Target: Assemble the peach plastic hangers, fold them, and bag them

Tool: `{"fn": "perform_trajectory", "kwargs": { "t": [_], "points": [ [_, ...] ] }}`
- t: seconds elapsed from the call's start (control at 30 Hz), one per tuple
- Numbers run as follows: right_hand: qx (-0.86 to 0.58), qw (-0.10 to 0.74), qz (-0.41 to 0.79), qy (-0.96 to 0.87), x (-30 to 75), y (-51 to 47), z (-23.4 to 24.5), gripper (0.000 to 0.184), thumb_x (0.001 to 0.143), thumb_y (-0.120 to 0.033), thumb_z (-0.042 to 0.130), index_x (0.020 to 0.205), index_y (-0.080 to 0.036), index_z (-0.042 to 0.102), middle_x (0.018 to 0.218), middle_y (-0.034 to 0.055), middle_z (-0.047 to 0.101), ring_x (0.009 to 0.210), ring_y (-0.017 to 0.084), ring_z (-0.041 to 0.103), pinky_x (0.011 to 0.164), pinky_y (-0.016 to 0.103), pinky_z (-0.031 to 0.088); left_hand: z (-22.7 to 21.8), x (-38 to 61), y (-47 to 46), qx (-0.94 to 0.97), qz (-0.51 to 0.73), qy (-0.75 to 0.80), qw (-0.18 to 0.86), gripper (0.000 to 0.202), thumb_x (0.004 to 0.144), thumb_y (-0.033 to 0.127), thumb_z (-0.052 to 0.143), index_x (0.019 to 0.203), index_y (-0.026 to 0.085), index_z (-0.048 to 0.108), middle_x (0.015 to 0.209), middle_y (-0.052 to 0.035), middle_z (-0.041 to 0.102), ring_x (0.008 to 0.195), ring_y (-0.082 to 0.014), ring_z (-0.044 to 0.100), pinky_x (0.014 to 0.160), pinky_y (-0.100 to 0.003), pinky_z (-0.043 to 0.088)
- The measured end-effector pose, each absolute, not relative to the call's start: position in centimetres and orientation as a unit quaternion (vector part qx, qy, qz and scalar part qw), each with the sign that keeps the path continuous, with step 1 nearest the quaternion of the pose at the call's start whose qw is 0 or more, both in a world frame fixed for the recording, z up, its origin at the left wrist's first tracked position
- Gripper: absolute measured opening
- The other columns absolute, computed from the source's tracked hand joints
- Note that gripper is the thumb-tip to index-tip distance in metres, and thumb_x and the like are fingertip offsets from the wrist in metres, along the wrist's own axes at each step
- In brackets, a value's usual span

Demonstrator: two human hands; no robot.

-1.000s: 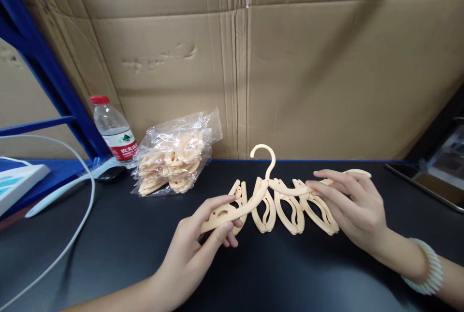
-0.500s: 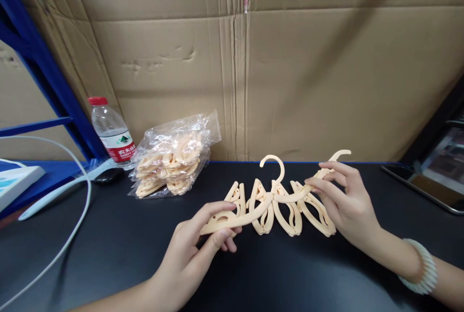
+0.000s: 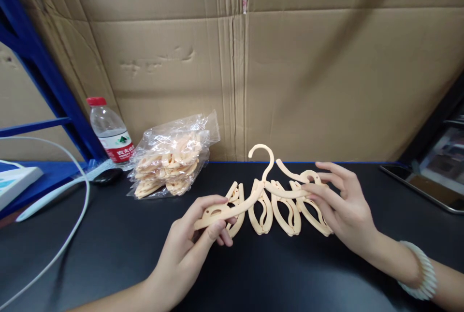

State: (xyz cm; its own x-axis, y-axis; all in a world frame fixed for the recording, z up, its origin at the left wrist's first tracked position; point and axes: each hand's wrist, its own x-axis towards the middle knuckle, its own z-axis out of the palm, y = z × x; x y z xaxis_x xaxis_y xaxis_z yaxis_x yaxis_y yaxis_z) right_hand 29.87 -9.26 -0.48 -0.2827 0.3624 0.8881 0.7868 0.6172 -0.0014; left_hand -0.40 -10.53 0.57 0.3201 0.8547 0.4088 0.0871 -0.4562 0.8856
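Observation:
A peach plastic folding hanger (image 3: 253, 196) with a hook on top is held over the black tabletop (image 3: 108, 234). My left hand (image 3: 195, 239) pinches its left arm between thumb and fingers. My right hand (image 3: 337, 205) grips its right arm, which is folded back toward the hook. Under the hanger several folded peach hangers (image 3: 286, 213) lie side by side on the table.
A clear bag of peach hangers (image 3: 170, 159) lies at the back left beside a water bottle (image 3: 110, 130). A cardboard wall (image 3: 253, 60) stands behind. A white cable (image 3: 68, 191), a blue rack (image 3: 36, 60) at left, a dark tray (image 3: 427, 186) at right.
The hanger's right arm, stretched out a second ago, has been lifted and folded inward by my right hand. The hook swung right, then back left. My left hand drifted slightly left.

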Motion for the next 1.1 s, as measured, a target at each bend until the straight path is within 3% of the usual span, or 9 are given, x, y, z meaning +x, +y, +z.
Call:
{"fn": "perform_trajectory", "kwargs": {
  "t": [0.23, 0.37, 0.53, 0.7, 0.83, 0.9, 1.1],
  "points": [
    [-0.377, 0.506, -0.109, -0.768, 29.7, -10.1, 0.2, 0.029, 0.091, -0.004, 0.052, 0.106, -0.025, 0.067, 0.125, 0.0085, 0.055, 0.097, 0.019, 0.064, 0.081, 0.033, 0.055, 0.3, -0.5, -10.7, 0.702, 0.491, 0.329, 0.397, 0.021, 0.098, 0.024, 0.050, 0.119, 0.027, 0.052, 0.087, 0.0025, 0.070, 0.065, -0.0108, 0.068, 0.063, -0.019, 0.056],
    [-0.398, 0.528, 0.031, -0.749, 29.7, -9.9, 0.3, 0.021, 0.091, -0.016, 0.058, 0.101, -0.029, 0.072, 0.119, 0.0062, 0.061, 0.108, 0.023, 0.062, 0.089, 0.036, 0.054, 0.6, -0.4, -10.5, 0.688, 0.491, 0.352, 0.402, 0.021, 0.096, 0.027, 0.051, 0.117, 0.023, 0.051, 0.084, 0.0004, 0.071, 0.064, -0.0128, 0.068, 0.062, -0.021, 0.055],
    [-0.413, 0.568, 0.232, -0.673, 29.3, -10.1, 0.7, 0.011, 0.085, -0.031, 0.069, 0.092, -0.026, 0.076, 0.109, 0.0076, 0.066, 0.100, 0.024, 0.065, 0.079, 0.032, 0.057, 0.6, -0.4, -10.5, 0.666, 0.486, 0.384, 0.417, 0.025, 0.094, 0.031, 0.054, 0.116, 0.021, 0.046, 0.074, 0.0007, 0.070, 0.064, -0.0154, 0.068, 0.062, -0.024, 0.054],
    [-0.392, 0.597, 0.434, -0.549, 29.0, -10.6, 1.2, 0.033, 0.079, -0.031, 0.075, 0.111, -0.025, 0.068, 0.102, 0.0086, 0.070, 0.090, 0.023, 0.068, 0.076, 0.034, 0.059, 1.0, -0.3, -10.7, 0.648, 0.487, 0.388, 0.439, 0.023, 0.091, 0.032, 0.060, 0.107, 0.021, 0.048, 0.069, 0.0020, 0.069, 0.064, -0.0149, 0.066, 0.062, -0.024, 0.052],
    [-0.385, 0.611, 0.482, -0.497, 29.0, -10.4, 1.2, 0.051, 0.075, -0.030, 0.078, 0.123, -0.024, 0.059, 0.107, 0.0109, 0.070, 0.091, 0.024, 0.068, 0.083, 0.037, 0.058, 1.2, -0.3, -10.5, 0.633, 0.471, 0.398, 0.468, 0.018, 0.087, 0.033, 0.066, 0.085, 0.017, 0.057, 0.069, -0.0011, 0.070, 0.064, -0.0138, 0.063, 0.062, -0.022, 0.051],
    [-0.385, 0.622, 0.479, -0.485, 29.0, -10.1, 1.0, 0.052, 0.074, -0.031, 0.079, 0.121, -0.024, 0.058, 0.110, 0.0112, 0.070, 0.090, 0.023, 0.069, 0.081, 0.037, 0.059, 1.2, -0.4, -10.5, 0.623, 0.469, 0.399, 0.483, 0.019, 0.085, 0.033, 0.068, 0.081, 0.016, 0.061, 0.069, -0.0015, 0.070, 0.063, -0.0128, 0.062, 0.061, -0.021, 0.050],
    [-0.367, 0.655, 0.456, -0.477, 29.4, -9.4, 0.1, 0.018, 0.081, -0.031, 0.073, 0.094, -0.025, 0.062, 0.091, 0.0040, 0.070, 0.090, 0.022, 0.069, 0.085, 0.038, 0.059, 1.7, -0.3, -10.6, 0.567, 0.495, 0.403, 0.521, 0.018, 0.081, 0.030, 0.073, 0.079, 0.015, 0.065, 0.064, 0.0006, 0.065, 0.059, -0.0098, 0.057, 0.058, -0.018, 0.047]
  ]
}}
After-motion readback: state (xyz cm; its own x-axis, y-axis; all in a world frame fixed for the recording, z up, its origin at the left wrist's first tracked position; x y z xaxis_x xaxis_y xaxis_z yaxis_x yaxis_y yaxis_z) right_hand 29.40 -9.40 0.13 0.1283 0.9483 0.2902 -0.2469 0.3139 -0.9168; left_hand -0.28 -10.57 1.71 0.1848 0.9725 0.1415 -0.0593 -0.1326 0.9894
